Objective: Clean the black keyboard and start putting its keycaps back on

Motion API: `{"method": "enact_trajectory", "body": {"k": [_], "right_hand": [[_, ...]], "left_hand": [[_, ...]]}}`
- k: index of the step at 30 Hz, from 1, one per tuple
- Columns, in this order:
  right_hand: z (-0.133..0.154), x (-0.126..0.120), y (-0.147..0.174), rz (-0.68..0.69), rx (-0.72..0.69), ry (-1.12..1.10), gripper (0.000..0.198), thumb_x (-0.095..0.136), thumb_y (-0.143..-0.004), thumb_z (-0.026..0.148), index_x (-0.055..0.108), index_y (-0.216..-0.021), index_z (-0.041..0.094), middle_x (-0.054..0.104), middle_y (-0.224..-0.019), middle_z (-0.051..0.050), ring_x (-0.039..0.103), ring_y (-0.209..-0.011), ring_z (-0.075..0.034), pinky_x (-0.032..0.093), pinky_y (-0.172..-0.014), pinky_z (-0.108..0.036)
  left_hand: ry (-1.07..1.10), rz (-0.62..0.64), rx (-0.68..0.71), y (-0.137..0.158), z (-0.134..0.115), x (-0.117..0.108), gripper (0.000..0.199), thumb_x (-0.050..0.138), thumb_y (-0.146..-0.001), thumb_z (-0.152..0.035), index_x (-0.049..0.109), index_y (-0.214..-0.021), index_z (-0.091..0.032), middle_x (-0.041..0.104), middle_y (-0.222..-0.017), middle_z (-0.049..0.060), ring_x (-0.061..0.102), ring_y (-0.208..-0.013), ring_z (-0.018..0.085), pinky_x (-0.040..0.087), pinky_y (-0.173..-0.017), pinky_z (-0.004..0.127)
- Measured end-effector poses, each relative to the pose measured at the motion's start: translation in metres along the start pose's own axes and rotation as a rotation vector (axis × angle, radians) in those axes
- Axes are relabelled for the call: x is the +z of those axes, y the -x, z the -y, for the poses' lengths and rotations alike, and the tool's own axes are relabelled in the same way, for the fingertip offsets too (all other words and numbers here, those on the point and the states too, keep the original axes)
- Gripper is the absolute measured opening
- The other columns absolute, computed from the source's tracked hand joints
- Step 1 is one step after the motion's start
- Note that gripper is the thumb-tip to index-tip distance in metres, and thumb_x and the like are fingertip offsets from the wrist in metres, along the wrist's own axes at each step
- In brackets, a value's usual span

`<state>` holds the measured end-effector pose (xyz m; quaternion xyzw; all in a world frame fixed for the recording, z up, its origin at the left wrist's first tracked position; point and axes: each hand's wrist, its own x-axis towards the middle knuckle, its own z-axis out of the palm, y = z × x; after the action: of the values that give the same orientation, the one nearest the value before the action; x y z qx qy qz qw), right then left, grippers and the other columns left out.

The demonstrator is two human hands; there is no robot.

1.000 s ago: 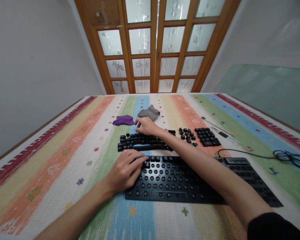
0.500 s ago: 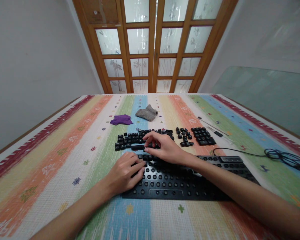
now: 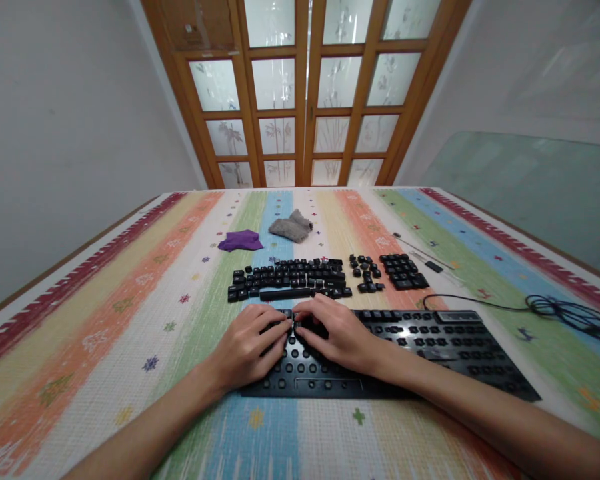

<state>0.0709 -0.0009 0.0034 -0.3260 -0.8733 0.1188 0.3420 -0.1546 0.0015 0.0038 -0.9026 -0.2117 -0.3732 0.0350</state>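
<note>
A black keyboard (image 3: 330, 385) lies in front of me, its lower-left part bare of keycaps, with keycaps along the top row. My left hand (image 3: 255, 340) rests on its left end, fingers curled together at the upper-left keys; anything between the fingertips is hidden. Facing it, my right hand (image 3: 337, 333) is lowered onto the keyboard, thumb and index finger bent around a small dark keycap (image 3: 298, 324). The fingertips of both hands nearly meet. Just beyond the keyboard lie rows of loose black keycaps (image 3: 293, 275), including the long spacebar (image 3: 285, 294).
More loose keycaps (image 3: 365, 272) and a number-pad block of keycaps (image 3: 405, 272) lie to the right. A purple cloth (image 3: 241, 240) and a grey cloth (image 3: 291, 229) sit farther back. At right are a thin rod (image 3: 423, 250) and a coiled cable (image 3: 575, 317). A striped cloth (image 3: 180, 373) covers the table.
My right hand has moved from above the loose keycaps down and toward me, onto the keyboard beside my left hand. My left hand has stayed almost in place.
</note>
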Motion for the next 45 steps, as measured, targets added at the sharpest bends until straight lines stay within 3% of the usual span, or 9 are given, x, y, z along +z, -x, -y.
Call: {"method": "enact_trajectory", "body": {"k": [5, 10, 17, 24, 34, 39, 45], "right_hand": [[-0.001, 0.005, 0.003, -0.048, -0.059, 0.041, 0.014, 0.054, -0.096, 0.019, 0.061, -0.108, 0.016, 0.069, -0.094, -0.009, 0.059, -0.086, -0.021, 0.051, -0.075, -0.035], [-0.002, 0.005, 0.005, -0.034, -0.051, 0.069, 0.014, 0.053, -0.098, 0.022, 0.065, -0.102, 0.016, 0.069, -0.086, -0.008, 0.056, -0.082, -0.021, 0.05, -0.072, -0.035], [0.005, -0.001, 0.005, -0.008, -0.078, 0.166, 0.018, 0.055, -0.095, 0.024, 0.07, -0.089, 0.016, 0.064, -0.091, -0.011, 0.055, -0.085, -0.022, 0.051, -0.073, -0.036], [0.009, 0.001, 0.008, 0.021, -0.15, 0.262, 0.018, 0.052, -0.095, 0.022, 0.069, -0.099, 0.015, 0.063, -0.11, -0.016, 0.055, -0.098, -0.027, 0.051, -0.084, -0.045], [0.015, 0.001, 0.008, 0.112, -0.087, 0.296, 0.022, 0.053, -0.097, 0.029, 0.068, -0.104, 0.014, 0.061, -0.118, -0.017, 0.052, -0.111, -0.03, 0.05, -0.092, -0.05], [0.017, -0.002, 0.004, 0.106, -0.081, 0.277, 0.022, 0.053, -0.097, 0.03, 0.069, -0.1, 0.016, 0.06, -0.121, -0.016, 0.051, -0.113, -0.03, 0.05, -0.092, -0.05], [0.015, -0.008, 0.006, 0.092, -0.022, 0.195, 0.017, 0.057, -0.095, 0.027, 0.072, -0.095, 0.018, 0.06, -0.12, -0.015, 0.051, -0.112, -0.029, 0.05, -0.095, -0.05]], "left_hand": [[0.028, 0.035, 0.029, 0.001, 0.002, 0.0, 0.026, 0.056, -0.091, -0.008, 0.067, -0.114, -0.013, 0.07, -0.103, 0.013, 0.062, -0.094, 0.024, 0.056, -0.079, 0.041], [0.033, 0.081, 0.015, 0.001, 0.003, 0.0, 0.028, 0.053, -0.092, -0.01, 0.068, -0.115, -0.015, 0.069, -0.105, 0.013, 0.062, -0.097, 0.024, 0.056, -0.081, 0.042], [0.052, 0.119, -0.032, 0.003, 0.004, 0.002, 0.031, 0.055, -0.093, -0.013, 0.065, -0.122, -0.017, 0.068, -0.11, 0.013, 0.06, -0.102, 0.025, 0.055, -0.086, 0.045], [0.085, 0.115, -0.064, 0.0, 0.001, 0.001, 0.027, 0.055, -0.093, -0.014, 0.069, -0.116, -0.019, 0.068, -0.113, 0.012, 0.06, -0.104, 0.025, 0.054, -0.089, 0.045], [0.087, 0.17, -0.109, 0.001, 0.001, 0.002, 0.022, 0.058, -0.093, -0.016, 0.071, -0.111, -0.02, 0.064, -0.123, 0.012, 0.055, -0.113, 0.027, 0.052, -0.094, 0.05], [0.026, 0.087, -0.067, -0.001, 0.001, 0.001, 0.021, 0.059, -0.092, -0.015, 0.069, -0.11, -0.019, 0.067, -0.115, 0.011, 0.058, -0.108, 0.026, 0.052, -0.091, 0.046], [-0.035, -0.051, -0.129, -0.005, 0.003, -0.007, 0.005, 0.063, -0.088, -0.014, 0.067, -0.09, -0.017, 0.067, -0.101, 0.009, 0.06, -0.098, 0.024, 0.052, -0.087, 0.043]]}}
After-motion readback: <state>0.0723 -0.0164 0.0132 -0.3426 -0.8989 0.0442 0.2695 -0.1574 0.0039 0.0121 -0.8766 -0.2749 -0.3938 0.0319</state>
